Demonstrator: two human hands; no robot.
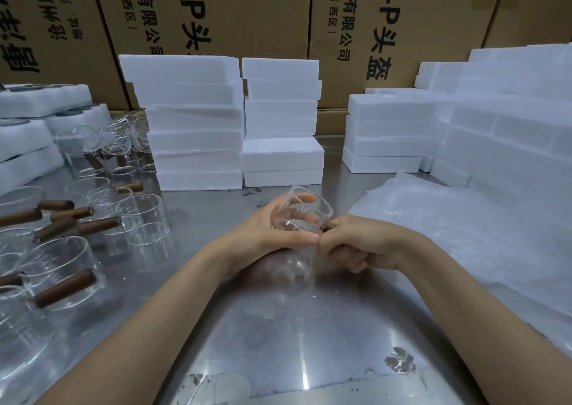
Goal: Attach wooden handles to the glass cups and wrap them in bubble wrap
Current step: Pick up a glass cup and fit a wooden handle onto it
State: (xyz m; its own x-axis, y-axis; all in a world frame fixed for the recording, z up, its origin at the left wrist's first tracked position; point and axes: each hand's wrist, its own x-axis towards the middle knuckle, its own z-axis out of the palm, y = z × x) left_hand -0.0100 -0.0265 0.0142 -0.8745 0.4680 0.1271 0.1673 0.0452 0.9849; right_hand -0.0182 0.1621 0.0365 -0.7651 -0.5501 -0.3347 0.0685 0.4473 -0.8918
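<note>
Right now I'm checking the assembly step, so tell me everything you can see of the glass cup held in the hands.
The glass cup is clear, thin-walled and round, with an open rim tilted up and away. It is held above the metal table, in front of the foam blocks. The left hand wraps its side, fingers showing through the glass. The right hand grips something at its right side, probably a wooden handle, mostly hidden. It looks empty.

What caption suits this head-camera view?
Left hand holds a glass cup while right hand grips its handle, over a steel table.
</note>
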